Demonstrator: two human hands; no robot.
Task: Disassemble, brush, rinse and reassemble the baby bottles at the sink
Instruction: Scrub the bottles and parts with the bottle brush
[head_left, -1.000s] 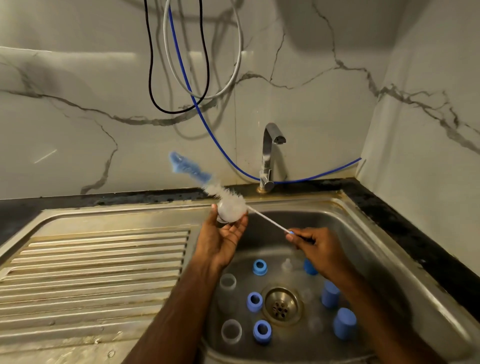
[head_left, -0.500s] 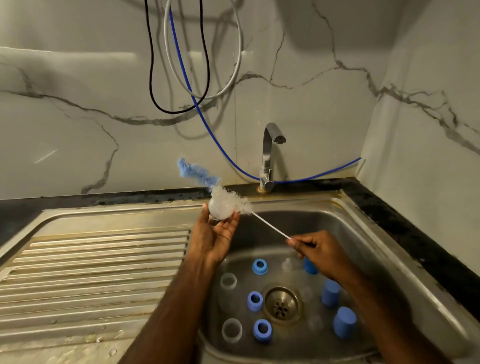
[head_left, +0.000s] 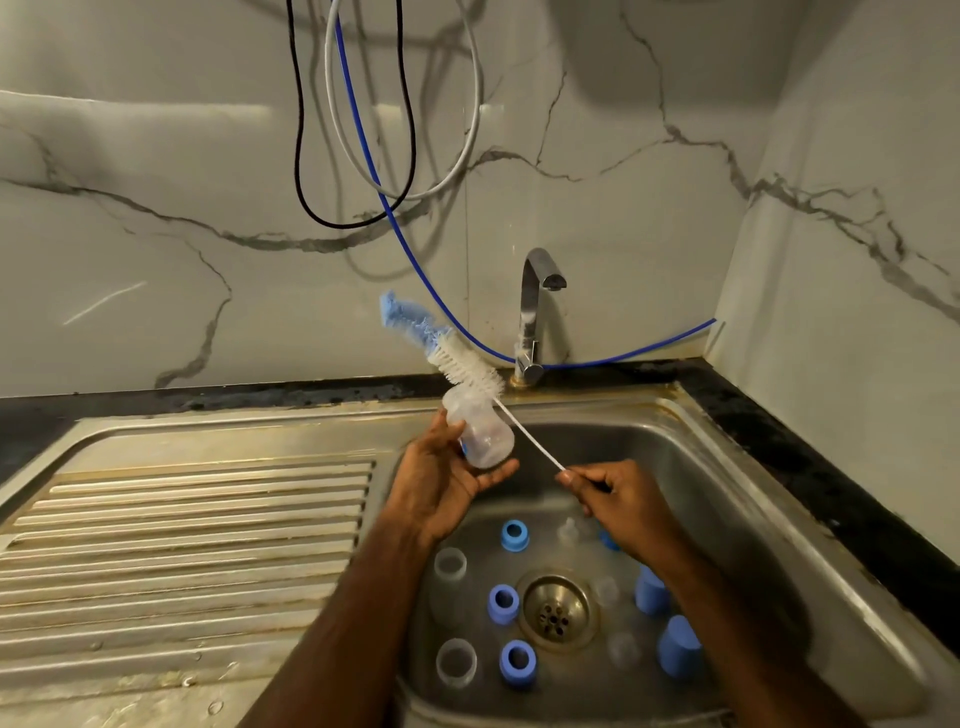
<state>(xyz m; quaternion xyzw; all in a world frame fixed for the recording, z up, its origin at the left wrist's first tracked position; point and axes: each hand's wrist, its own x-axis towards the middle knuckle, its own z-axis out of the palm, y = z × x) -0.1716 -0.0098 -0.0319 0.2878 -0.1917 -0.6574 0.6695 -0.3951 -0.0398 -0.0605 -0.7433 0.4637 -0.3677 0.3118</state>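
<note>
Above the sink, a bottle is gripped by the left hand; the brush, pinched by the right hand, likely requires insertion next.

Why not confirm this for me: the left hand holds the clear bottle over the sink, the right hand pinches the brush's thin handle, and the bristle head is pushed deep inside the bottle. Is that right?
Not quite. In the head view the brush has its bristle head outside the clear bottle, above its mouth. The rest stands: the left hand holds the bottle over the sink, and the right hand pinches the thin handle.
</note>
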